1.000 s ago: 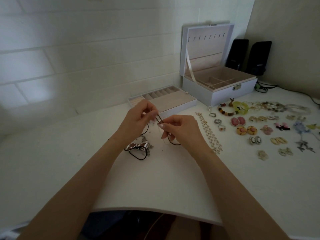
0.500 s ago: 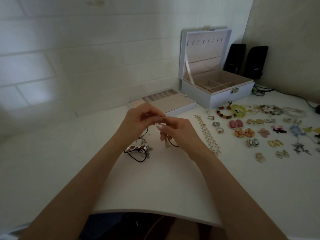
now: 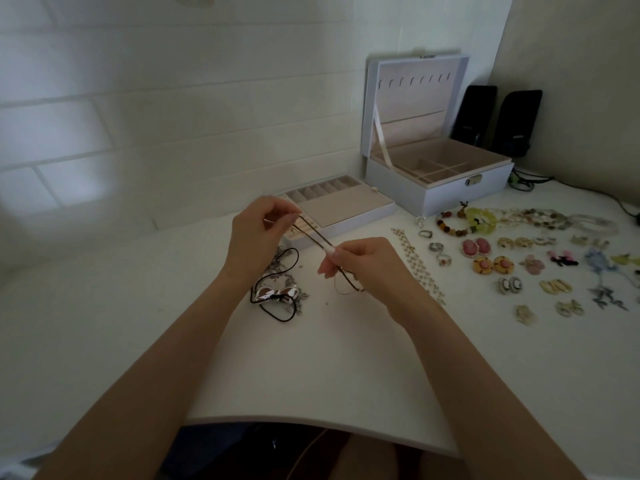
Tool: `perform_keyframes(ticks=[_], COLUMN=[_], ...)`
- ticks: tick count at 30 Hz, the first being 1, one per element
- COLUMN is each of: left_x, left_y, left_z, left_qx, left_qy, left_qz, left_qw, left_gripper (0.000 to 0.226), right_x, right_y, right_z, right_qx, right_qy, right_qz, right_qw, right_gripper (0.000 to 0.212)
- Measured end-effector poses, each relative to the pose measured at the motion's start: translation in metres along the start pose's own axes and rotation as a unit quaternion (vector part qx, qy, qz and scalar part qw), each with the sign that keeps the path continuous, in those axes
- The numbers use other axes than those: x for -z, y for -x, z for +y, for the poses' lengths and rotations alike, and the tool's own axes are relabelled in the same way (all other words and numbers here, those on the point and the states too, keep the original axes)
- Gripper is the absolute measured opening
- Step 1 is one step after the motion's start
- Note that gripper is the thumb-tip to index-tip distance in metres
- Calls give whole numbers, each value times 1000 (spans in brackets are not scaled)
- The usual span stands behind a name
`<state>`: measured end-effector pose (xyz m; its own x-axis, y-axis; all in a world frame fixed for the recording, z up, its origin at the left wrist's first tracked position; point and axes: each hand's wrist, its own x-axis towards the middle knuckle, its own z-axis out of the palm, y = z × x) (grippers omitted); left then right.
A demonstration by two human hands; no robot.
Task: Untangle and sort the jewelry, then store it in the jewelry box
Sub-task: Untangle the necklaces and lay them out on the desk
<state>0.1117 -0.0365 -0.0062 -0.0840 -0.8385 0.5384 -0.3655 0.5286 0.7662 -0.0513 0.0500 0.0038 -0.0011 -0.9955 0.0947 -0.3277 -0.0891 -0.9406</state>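
A thin brown cord necklace (image 3: 313, 235) is stretched between my two hands above the white table. My left hand (image 3: 258, 237) pinches its upper end; my right hand (image 3: 363, 263) pinches the lower part, and a loop hangs below the fingers. On the table under my left wrist lies a tangle with a black cord and a silver bow pendant (image 3: 275, 293). The white jewelry box (image 3: 433, 192) stands open at the back, its removable tray (image 3: 346, 211) beside it on the left.
Sorted jewelry covers the table's right side: a pale chain (image 3: 419, 265), rings (image 3: 436, 247), bead bracelets (image 3: 460, 221), several earring pairs (image 3: 493, 265). Two black speakers (image 3: 498, 119) stand in the back corner. The table's front edge (image 3: 311, 427) is near my body.
My hands have drawn apart, the left up and left, the right down and right, pulling the brown cord taut between them. The view has tilted slightly downward.
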Motion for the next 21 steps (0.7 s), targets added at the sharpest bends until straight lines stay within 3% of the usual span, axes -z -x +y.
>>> perform_keyframes(ticks=[8,12,21], left_x=[9,4,0], left_y=[-6,-3,0], left_z=[-8,-8,-2], left_qx=[12,10,12], left_qy=[-20,-33,-15], left_qz=[48,30,17], left_qw=[999,999,1000], left_gripper=[9,8,7], right_x=[22,28,29], right_y=[21,30,54], right_z=[-10,-8,4], right_qx=[-10,-24,-36], right_qy=[-33,-27,-22], right_qz=[-43,-74,-38], right_qw=[998,997,998], right_gripper=[26,27,26])
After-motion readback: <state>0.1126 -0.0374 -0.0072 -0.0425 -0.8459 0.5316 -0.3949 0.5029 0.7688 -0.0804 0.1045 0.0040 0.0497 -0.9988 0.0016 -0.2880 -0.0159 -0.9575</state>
